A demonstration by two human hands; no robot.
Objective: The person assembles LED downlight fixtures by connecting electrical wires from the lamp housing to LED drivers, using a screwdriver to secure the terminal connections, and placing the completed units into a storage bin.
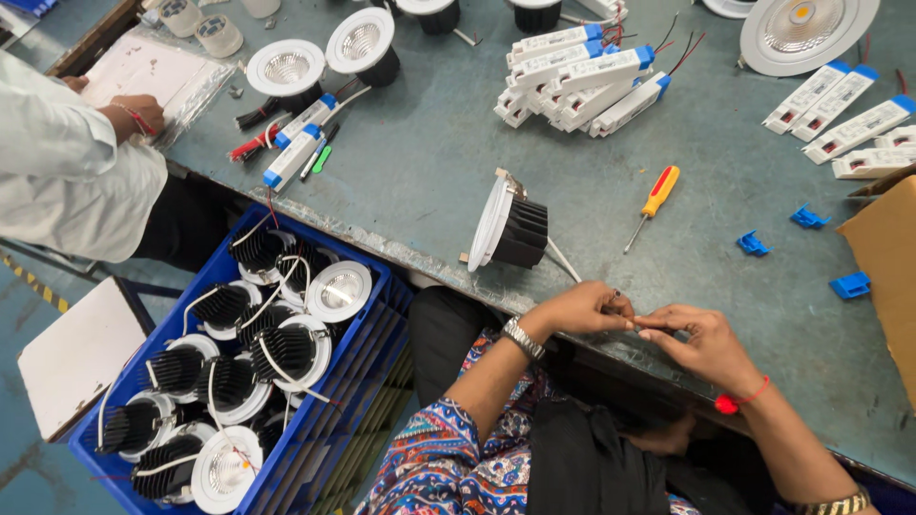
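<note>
Blue crate, lower left: finned black downlights with white trim rings and white leads, packed close. Grey desk, upper centre: heap of white driver boxes with blue ends. Yellow-and-red screwdriver right of centre. Three blue plastic clips near a cardboard box at right edge. Large white round lamp upper right. Co-worker's white sleeve upper left, beside a clear plastic bag.
</note>
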